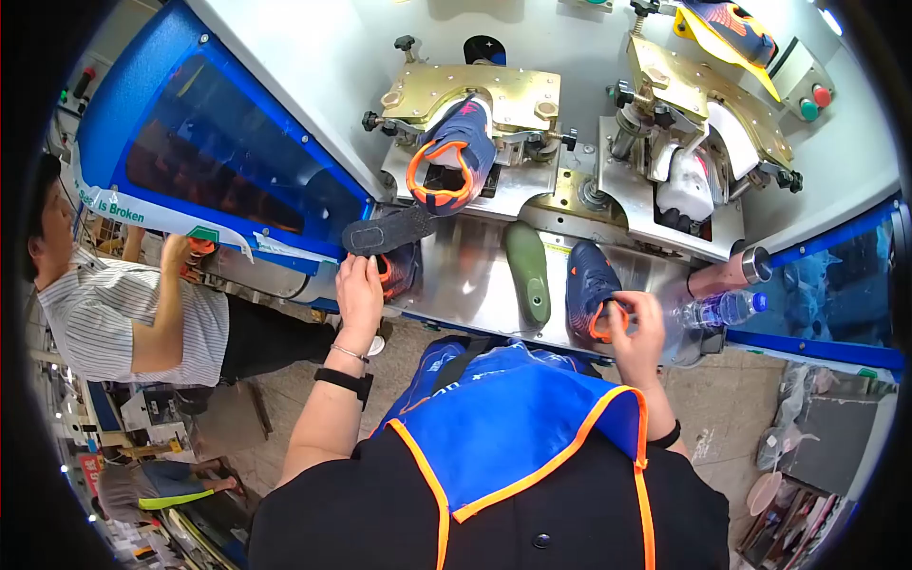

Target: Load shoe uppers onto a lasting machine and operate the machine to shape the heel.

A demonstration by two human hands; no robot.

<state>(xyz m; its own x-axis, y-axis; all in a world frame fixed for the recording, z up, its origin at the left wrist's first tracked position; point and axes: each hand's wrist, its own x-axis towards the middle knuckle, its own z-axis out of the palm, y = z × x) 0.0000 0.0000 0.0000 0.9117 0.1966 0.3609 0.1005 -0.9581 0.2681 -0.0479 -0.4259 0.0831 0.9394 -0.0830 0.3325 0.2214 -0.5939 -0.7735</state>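
Note:
My left hand (361,290) is closed, its fingertips pinching the near edge of a dark grey insole (380,234). Beside that hand, partly under the insole, lies a dark shoe with orange trim (404,266). My right hand (641,328) grips the orange-lined heel collar of a navy shoe (591,275), thumb at its opening. Between the two hands a green shoe-shaped piece (528,271) lies on the metal ledge (465,266). Another navy and orange shoe (454,161) sits in the left clamp fixture (518,90), its opening toward me.
The right fixture (712,104) holds a white form (686,185). A water bottle (722,310) and a pink tumbler (731,275) stand at the ledge's right. Red and green buttons (815,103) are on the right wall. A person in a striped shirt (142,323) stands left, beyond a blue window panel (228,142).

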